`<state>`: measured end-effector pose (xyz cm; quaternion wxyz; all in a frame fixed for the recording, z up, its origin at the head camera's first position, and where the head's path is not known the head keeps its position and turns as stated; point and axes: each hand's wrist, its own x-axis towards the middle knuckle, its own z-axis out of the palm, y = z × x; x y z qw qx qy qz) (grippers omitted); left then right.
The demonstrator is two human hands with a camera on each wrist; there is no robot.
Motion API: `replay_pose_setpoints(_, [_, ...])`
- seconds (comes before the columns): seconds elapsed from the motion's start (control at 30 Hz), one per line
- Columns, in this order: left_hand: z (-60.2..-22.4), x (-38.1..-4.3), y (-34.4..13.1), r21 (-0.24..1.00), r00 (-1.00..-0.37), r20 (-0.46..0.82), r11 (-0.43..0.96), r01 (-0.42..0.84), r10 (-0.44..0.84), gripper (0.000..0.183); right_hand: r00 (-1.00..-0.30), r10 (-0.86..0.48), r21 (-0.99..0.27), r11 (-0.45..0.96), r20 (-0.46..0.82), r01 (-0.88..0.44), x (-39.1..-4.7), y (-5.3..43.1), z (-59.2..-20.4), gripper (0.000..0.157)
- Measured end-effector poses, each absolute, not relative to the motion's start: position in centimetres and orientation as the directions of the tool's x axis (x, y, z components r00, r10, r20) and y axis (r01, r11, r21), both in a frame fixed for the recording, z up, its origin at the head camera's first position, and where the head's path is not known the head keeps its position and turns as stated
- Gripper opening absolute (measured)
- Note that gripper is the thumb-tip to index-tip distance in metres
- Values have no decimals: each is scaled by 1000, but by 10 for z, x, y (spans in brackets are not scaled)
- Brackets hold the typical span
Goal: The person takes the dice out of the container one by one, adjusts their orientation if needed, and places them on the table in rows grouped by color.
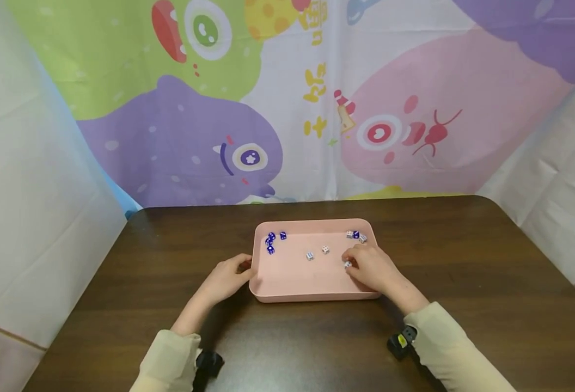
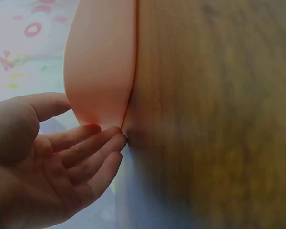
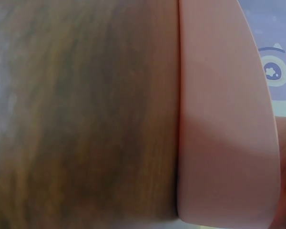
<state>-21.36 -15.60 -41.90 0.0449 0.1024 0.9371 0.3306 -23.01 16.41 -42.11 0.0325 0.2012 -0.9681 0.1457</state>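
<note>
At the left of centre in the frame we see the left hand (image 1: 228, 279), thumb at the rim and fingers gently bent against the outer side, holding the pink tray (image 1: 287, 282), which lies at lower centre. In its upper left corner we find blue dice (image 1: 270, 250); near its middle, two pale dice (image 1: 309, 256) sit apart. At its upper right we spot a small mixed group (image 1: 356, 234); just below, our right hand (image 1: 373, 267), fingers bent, pinches a white die (image 1: 348, 264).
</note>
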Motion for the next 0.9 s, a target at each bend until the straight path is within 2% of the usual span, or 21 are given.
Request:
replay_pose_setpoints(0.3, [-422, -211, -158, 713, -972, -20, 684, 152, 236, 39, -922, -361, -268, 883, 139, -386, -230, 160, -422, 10])
replay_pose_setpoints(0.7, [-424, -209, -158, 779, -978, -61, 622, 79, 200, 38, -940, -317, -367, 865, 128, -342, -222, 156, -424, 10])
replay_pose_setpoints(0.9, [-429, -207, -158, 803, -978, -62, 592, 68, 197, 38, -938, -311, -469, 813, 153, -345, -217, 149, -426, 14])
